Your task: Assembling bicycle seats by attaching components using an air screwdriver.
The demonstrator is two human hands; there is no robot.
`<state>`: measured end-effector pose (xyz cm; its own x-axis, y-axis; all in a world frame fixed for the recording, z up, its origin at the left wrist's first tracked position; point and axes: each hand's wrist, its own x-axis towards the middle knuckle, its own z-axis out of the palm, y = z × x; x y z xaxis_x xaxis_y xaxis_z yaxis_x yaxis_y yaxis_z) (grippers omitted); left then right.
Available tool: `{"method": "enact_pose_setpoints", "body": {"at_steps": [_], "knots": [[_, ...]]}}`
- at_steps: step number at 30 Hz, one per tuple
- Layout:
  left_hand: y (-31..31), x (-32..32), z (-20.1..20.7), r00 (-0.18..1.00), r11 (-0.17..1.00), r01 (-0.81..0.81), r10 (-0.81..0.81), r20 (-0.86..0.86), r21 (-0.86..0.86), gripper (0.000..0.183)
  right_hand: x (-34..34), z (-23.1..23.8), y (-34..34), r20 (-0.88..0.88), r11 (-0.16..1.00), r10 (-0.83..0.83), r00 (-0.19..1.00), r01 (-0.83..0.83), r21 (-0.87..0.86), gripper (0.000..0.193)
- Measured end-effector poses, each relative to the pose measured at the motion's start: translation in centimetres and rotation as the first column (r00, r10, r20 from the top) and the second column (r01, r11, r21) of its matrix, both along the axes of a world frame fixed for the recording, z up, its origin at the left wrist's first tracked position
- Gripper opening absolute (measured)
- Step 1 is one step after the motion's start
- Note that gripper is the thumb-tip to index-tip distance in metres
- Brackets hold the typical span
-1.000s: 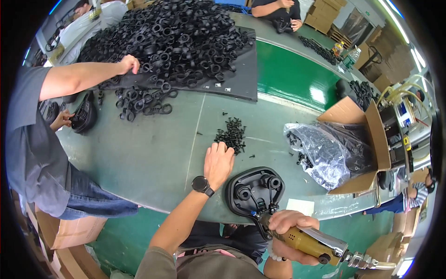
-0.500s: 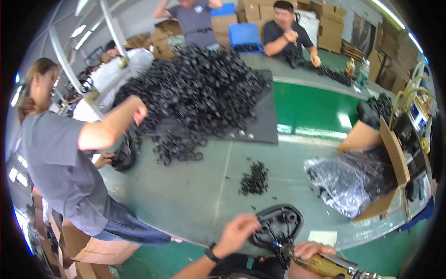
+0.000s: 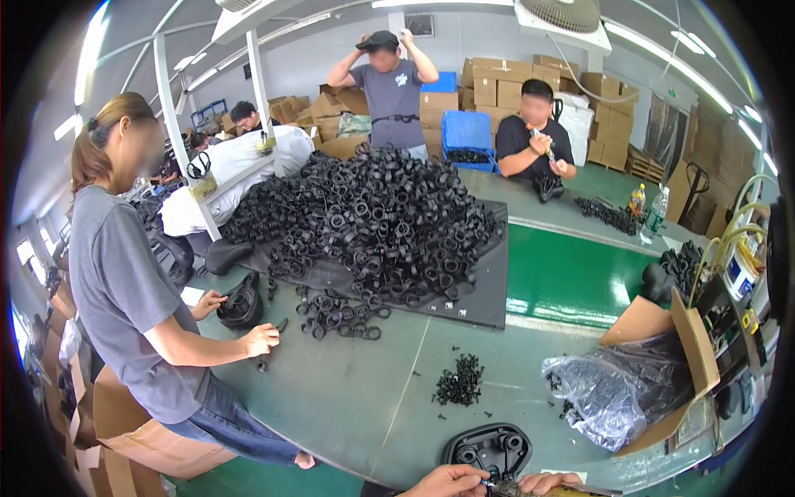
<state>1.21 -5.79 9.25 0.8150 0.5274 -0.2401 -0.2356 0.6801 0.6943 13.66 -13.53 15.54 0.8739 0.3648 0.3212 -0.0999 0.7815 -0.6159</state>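
Observation:
At the table's near edge lies a black saddle-shaped plastic shell (image 3: 487,446), hollow side up, with round posts inside. My right hand (image 3: 546,482) is wrapped round a yellow-bodied power screwdriver (image 3: 573,492), mostly cut off by the lower edge. My left hand (image 3: 451,480) is closed, thumb and fingers pinched together by the driver's tip, just below the shell. Whatever sits in that pinch is too small to make out. Beyond the shell is a small heap of black screws (image 3: 460,381), with a few strays around it.
A big pile of black ring-shaped clamps (image 3: 389,224) covers a dark mat (image 3: 493,290). To the right stands an open carton (image 3: 696,348) with a clear plastic bag (image 3: 596,402). On the left a co-worker (image 3: 137,282) handles a black saddle. Two others are across the table.
The view has tilted up, so my hands sit lower in it. My left hand has gone from above the shell to the driver's tip. The left co-worker's raised arm has come down to the table.

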Motion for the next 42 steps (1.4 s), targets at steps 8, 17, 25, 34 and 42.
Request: {"method": "enact_pose_setpoints", "body": {"at_steps": [8,17,25,34,42], "knots": [[4.4,1.1,1.8,0.94,0.466,0.203,0.152,-0.304,0.861,0.044,2.2,-1.1,-3.3,0.109,0.952,0.208,0.972,-0.227,0.204,0.078],[3.3,2.6,-4.7,0.858,0.122,0.395,0.307,-0.413,0.911,0.06,3.8,-2.4,-4.0,0.224,0.982,0.118,0.967,-0.148,0.12,0.092],[8.2,6.9,-1.9,0.878,-0.083,0.474,0.115,-0.464,0.877,0.061,4.9,-2.5,-1.6,0.452,0.997,-0.059,0.89,0.075,-0.018,0.084],[9.7,8.4,-4.5,0.879,0.051,0.46,-0.168,-0.446,0.887,0.05,4.6,-4.1,2.2,0.56,0.99,0.115,0.82,-0.047,-0.134,0.086],[10.1,9.1,-5.5,0.891,0.097,0.42,-0.232,-0.39,0.902,0.039,4.8,-5.3,4.5,0.406,0.96,0.186,0.895,-0.076,-0.271,0.063]]}}
